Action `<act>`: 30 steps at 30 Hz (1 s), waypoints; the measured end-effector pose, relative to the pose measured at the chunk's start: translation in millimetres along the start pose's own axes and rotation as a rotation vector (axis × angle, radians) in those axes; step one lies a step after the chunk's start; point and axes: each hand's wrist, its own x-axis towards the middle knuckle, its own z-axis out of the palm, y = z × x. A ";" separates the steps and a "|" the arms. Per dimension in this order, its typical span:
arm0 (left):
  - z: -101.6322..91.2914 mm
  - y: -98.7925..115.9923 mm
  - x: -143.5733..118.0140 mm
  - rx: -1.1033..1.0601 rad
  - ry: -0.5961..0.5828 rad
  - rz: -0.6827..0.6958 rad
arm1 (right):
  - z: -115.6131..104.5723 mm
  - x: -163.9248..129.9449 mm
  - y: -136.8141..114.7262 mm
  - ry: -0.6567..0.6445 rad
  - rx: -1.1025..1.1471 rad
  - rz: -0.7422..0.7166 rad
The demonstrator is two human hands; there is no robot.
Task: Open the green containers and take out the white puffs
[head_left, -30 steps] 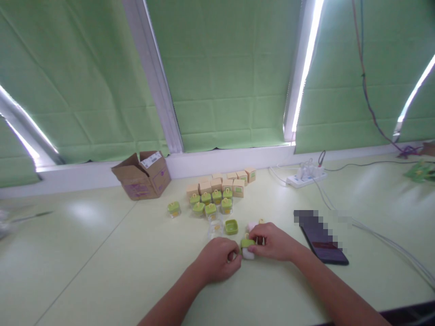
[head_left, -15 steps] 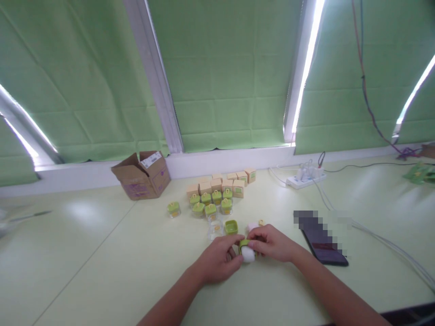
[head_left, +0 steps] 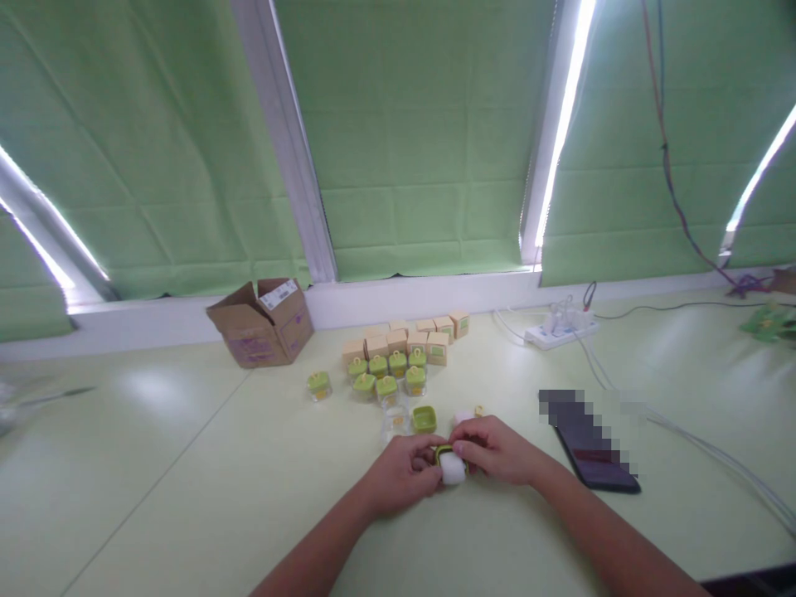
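Between both hands, low over the table, is a small green lid with a white, soft-looking pad at its near side. My left hand is closed on the lid's left side, thumb and fingers at its edge. From the right, my right hand pinches the lid's upper right edge. Just beyond the fingers lie an upturned green lid and a clear plastic container. A pale pink piece and a yellow loop show partly behind my right hand.
Several clear jars with green lids stand in front of small tan boxes; one jar sits apart to the left. An open cardboard box is at the back left. A phone and a power strip lie right.
The white pad and green lid have tilted slightly in my fingers, and my left fingers have drawn in closer to the lid. The view has shifted a little; other things stay in place.
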 end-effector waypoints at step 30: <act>1.7 0.6 5.6 0.090 0.156 -0.132 | 13.9 4.2 -6.8 0.060 -0.597 -0.257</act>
